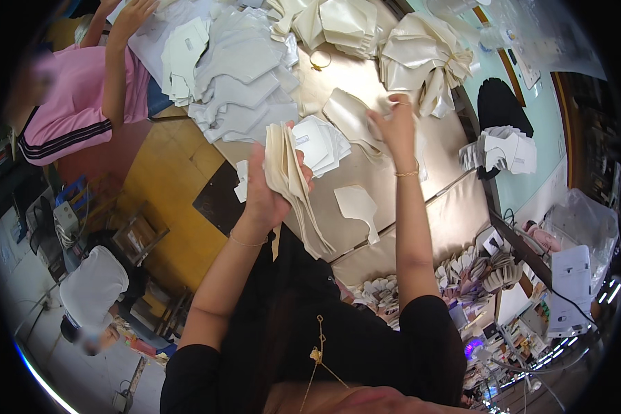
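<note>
My left hand (263,190) is closed round a stack of cream cut pieces (286,162), thin flat shapes like shoe-upper parts, held upright with long tails hanging down. My right hand (395,127) is raised over the table, its bent fingers smeared by motion; whether they pinch anything does not show. Beside it lies a loose bundle of cream pieces (352,114). A single cream piece (357,207) with a narrow tail rests on the table between my forearms. Just behind my left hand sits a stack of white cut pieces (317,145).
Pale grey layered pieces (245,76) cover the table's far left. Large cream bundles (421,58) lie at the back, near a yellow ring (320,61). White pieces (507,150) sit by a black cover (501,107) at right. A person in pink (83,96) works at left.
</note>
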The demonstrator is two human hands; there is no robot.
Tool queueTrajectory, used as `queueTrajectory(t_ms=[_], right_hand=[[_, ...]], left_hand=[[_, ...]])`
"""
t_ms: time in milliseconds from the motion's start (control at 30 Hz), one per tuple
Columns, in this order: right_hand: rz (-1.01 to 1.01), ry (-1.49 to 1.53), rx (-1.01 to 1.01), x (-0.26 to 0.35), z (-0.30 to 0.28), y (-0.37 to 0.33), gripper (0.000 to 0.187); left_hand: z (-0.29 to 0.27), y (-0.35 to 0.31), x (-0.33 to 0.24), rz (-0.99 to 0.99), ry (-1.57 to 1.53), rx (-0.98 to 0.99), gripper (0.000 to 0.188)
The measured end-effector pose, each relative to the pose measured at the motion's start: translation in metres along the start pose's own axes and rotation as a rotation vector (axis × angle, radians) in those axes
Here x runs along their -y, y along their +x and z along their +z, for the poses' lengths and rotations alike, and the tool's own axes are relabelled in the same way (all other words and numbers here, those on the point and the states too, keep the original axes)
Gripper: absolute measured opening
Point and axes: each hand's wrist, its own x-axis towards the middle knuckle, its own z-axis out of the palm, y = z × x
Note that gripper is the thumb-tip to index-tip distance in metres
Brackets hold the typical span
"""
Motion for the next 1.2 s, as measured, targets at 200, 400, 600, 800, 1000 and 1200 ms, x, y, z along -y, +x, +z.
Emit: queueTrajectory(t_ms=[200,400,600,800,1000,1200], right_hand=[[0.033,-0.095,0.332,-0.038,-0.068,-0.066,0.025],[0.125,-0.215,0.240,-0.036,-0.017,-0.179,0.043],[0.140,-0.215,0.365,-0.026,-0.018,-0.181,0.028],[-0.055,0.007,0.190,0.027,-0.047,-0.177,0.024],[-0.075,0.225,0.157,0.058,-0.073,-0.158,0.019],[-0.036,0.210,0.139,0.066,-0.076,-0.158,0.011]], left_hand=[[-0.005,0.003,0.005,-0.036,0.161,0.111,0.059],[-0.031,-0.018,0.034,-0.387,0.477,0.158,0.047],[-0.058,-0.022,0.099,-0.604,0.561,-0.128,0.041],[-0.039,-0.021,0.124,-0.082,0.909,0.012,0.063],[-0.006,-0.024,0.094,-0.099,1.102,0.037,0.057],[0.007,-0.024,0.091,-0.046,1.346,0.103,0.069]])
